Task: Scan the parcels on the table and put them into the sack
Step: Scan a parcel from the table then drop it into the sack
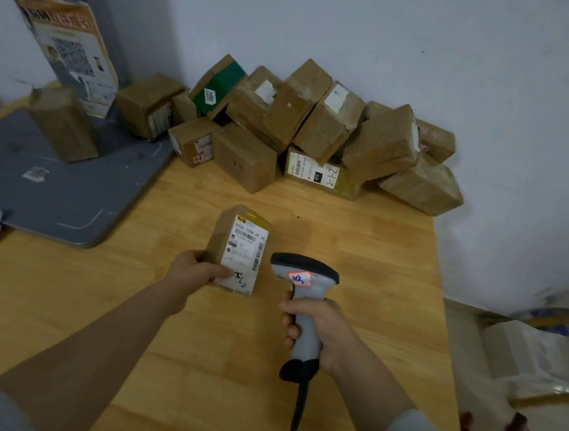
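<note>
While the left hand [191, 270] grips the brown cardboard parcel [239, 245], the right hand [324, 329], clasping the grey plastic scanner [305, 277], should aim toward ten o'clock.

Brown carton parcel [239, 245], white label faced upward, held at near end by left hand [192, 271]; contact with table [375, 257] possibly present, not resolved. Grey scanner [304, 286], orange tag on head, gripped by right hand [321, 332] just right of parcel. Remaining parcels [318, 132] heaped against wall at far table edge.
</note>
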Demonstrator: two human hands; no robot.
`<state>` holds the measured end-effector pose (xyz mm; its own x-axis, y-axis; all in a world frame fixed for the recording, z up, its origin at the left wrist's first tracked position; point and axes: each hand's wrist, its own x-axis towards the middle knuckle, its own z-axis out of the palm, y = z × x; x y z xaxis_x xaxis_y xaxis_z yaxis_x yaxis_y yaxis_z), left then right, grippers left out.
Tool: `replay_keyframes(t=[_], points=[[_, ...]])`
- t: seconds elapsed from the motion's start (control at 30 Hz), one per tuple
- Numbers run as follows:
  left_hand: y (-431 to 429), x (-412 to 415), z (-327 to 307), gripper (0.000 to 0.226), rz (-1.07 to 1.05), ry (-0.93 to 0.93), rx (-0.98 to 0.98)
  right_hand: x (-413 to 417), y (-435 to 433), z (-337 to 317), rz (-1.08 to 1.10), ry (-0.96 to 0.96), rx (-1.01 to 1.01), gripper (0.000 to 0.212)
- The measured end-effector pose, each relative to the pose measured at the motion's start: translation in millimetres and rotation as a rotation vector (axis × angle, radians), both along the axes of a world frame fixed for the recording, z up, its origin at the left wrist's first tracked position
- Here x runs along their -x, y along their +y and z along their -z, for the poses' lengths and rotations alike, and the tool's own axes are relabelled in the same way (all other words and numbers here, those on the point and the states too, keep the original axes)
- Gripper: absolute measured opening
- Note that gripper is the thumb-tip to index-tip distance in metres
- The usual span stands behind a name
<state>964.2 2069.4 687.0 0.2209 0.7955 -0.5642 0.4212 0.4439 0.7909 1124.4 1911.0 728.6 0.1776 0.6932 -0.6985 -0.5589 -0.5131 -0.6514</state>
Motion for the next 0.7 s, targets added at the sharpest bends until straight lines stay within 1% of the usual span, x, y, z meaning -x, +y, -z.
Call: replay_keyframes(t=[0.07, 0.2, 0.23, 0.3, 0.33, 0.43, 0.5, 0.7], points=[[-2.9, 9.5, -4.3, 0.049, -0.05, -0.072, 0.017, 9.2, 3.2, -6.3, -0.045, -0.052, -0.029, 0.017], [-6.6, 29.7, -9.8, 0.062, -0.117, -0.128, -0.009, 31.8, 9.2, -21.5, -0.105, -0.143, -0.092, 0.015], [-6.7, 34.6, -10.9, 0.059, -0.127, -0.142, -0.019, 37.0, 10.8, -25.0, -0.113, -0.165, -0.107, 0.017], [-8.3, 42.4, -14.3, 0.042, -0.141, -0.153, -0.041, 46.2, 13.8, -30.0, -0.126, -0.216, -0.131, 0.02], [-8.0, 45.8, -14.4, 0.04, -0.152, -0.146, -0.057, 50.3, 14.9, -31.7, -0.13, -0.238, -0.14, 0.021], [-7.9, 54.5, -13.8, 0.054, -0.166, -0.129, -0.123, 60.6, 17.8, -36.0, -0.142, -0.291, -0.155, 0.022], [-8.4, 60.2, -13.2, 0.053, -0.168, -0.114, -0.154, 66.1, 19.6, -38.0, -0.153, -0.324, -0.154, 0.023], [-8.9, 75.6, -12.2, 0.063, -0.196, -0.114, -0.146, 79.9, 23.8, -40.8, -0.162, -0.339, -0.145, 0.02]])
